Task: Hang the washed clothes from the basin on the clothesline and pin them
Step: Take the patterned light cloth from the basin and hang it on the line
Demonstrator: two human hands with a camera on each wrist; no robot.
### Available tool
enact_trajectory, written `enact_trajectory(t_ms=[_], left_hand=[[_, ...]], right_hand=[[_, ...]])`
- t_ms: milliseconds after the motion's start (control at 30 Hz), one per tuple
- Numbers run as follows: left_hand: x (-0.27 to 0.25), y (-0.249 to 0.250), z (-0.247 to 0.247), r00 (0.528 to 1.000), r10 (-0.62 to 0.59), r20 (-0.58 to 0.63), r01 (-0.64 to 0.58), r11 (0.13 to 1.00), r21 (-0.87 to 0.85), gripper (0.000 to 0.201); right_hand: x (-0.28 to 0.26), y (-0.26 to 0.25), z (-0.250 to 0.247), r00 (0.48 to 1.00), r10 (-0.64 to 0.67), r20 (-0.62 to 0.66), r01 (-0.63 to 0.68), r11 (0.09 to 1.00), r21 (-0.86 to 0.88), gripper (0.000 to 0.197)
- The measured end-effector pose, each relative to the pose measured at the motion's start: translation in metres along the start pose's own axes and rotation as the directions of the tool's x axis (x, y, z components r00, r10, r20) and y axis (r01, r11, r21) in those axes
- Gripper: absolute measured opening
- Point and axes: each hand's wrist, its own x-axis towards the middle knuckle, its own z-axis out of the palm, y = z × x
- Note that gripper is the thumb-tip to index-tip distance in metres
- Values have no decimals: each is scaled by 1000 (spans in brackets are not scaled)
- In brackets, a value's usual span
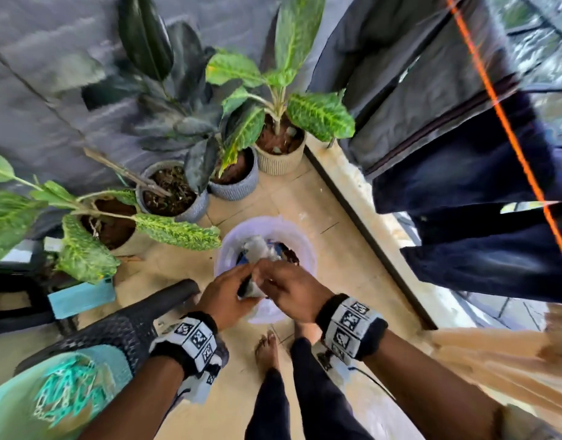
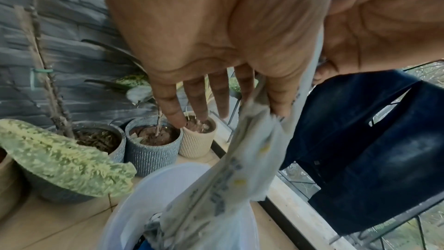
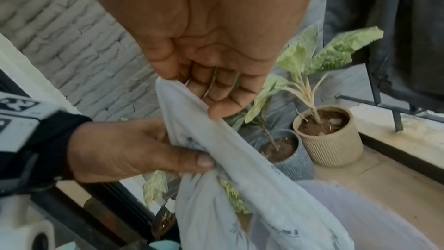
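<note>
A pale white cloth with a faint blue print [image 3: 252,168] rises out of the translucent lavender basin [image 1: 302,246] on the floor. Both hands hold its top edge just above the basin. My left hand [image 1: 229,293] pinches the cloth between thumb and forefinger, its other fingers straight [image 2: 240,105]. My right hand [image 1: 289,290] has its fingers curled round the same edge [image 3: 211,102]. More wet laundry, some of it blue, lies in the basin [image 2: 149,187] under the cloth [image 2: 240,178]. An orange clothesline [image 1: 508,122] runs along the right, above my hands.
Dark jeans and other dark garments [image 1: 482,255] hang on the line at right, beside a railing and ledge [image 1: 362,198]. Several potted plants [image 1: 229,179] stand behind the basin against a grey wall. A teal basket of clothespins [image 1: 67,395] sits on a black chair [image 1: 124,325] at left.
</note>
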Motion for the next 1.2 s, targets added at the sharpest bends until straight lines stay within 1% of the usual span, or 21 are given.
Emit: enact_trajectory(t_ms=[33, 67, 100, 167, 200, 267, 333, 400, 467, 533, 633, 733, 767, 833, 867, 933, 1000, 1067, 1133, 1200], left_hand=[[-2, 8, -4, 1000, -4, 1, 4, 1000, 21, 29], [-6, 16, -8, 1000, -7, 2, 7, 1000, 18, 17], [-9, 21, -12, 1000, 5, -11, -5, 1000, -13, 20], [-16, 35, -21, 996, 57, -62, -60, 997, -51, 49], [-23, 45, -26, 991, 96, -92, -101, 994, -47, 54], [-34, 62, -40, 977, 167, -132, -174, 984, -41, 51], [-42, 79, -54, 966, 221, -138, -227, 973, -31, 45], [-56, 99, -67, 948, 264, -178, -270, 963, -8, 31], [-70, 121, -80, 928, 302, -219, -303, 953, 28, 20], [-84, 143, -90, 898, 366, -243, -355, 931, 89, 21], [-103, 176, -105, 864, 439, -247, -406, 897, 175, 20], [-119, 206, -118, 822, 519, -236, -436, 839, 325, 17], [-125, 216, -122, 811, 536, -235, -448, 827, 341, 17], [-132, 232, -128, 781, 565, -267, -487, 818, 307, 22], [-135, 240, -132, 760, 581, -290, -506, 810, 296, 24], [-136, 253, -138, 727, 603, -328, -522, 796, 306, 24], [-134, 256, -144, 720, 600, -349, -512, 798, 317, 17], [-131, 252, -147, 725, 578, -376, -486, 815, 316, 12], [-129, 240, -146, 745, 544, -385, -455, 838, 303, 12], [-123, 226, -144, 773, 480, -415, -403, 877, 262, 15]], right_hand=[[-5, -9, -6, 999, -29, -38, 29, 1000, 9, 20], [-9, -13, -12, 997, -24, -78, 27, 999, 33, 19], [-13, -15, -16, 992, -8, -128, 17, 998, 68, 18], [-20, -16, -23, 970, 42, -238, 2, 983, 181, 15], [-23, -16, -26, 952, 88, -292, -18, 972, 236, 13], [-28, -19, -27, 916, 158, -369, -48, 955, 292, 12], [-30, -21, -25, 908, 167, -385, -48, 953, 300, 12], [-34, -34, -23, 916, 131, -380, -31, 965, 259, 13], [-39, -49, -24, 920, 98, -380, -21, 979, 202, 20], [-47, -63, -27, 916, 61, -397, -3, 990, 144, 28], [-60, -76, -26, 923, 20, -384, 12, 997, 82, 34], [-62, -79, -26, 923, 43, -381, -56, 998, -22, 45], [-61, -79, -27, 929, 50, -365, -84, 994, -76, 47], [-56, -79, -27, 942, 40, -335, -111, 974, -196, 42], [-55, -81, -28, 942, 44, -333, -112, 976, -188, 39], [-52, -89, -32, 929, 93, -359, -133, 987, -89, 35], [-49, -94, -38, 925, 112, -364, -155, 984, -93, 36], [-48, -92, -46, 933, 106, -345, -180, 965, -192, 38], [-55, -89, -57, 936, 131, -328, -242, 914, -325, 31], [-66, -83, -68, 931, 147, -333, -282, 870, -403, 27]])
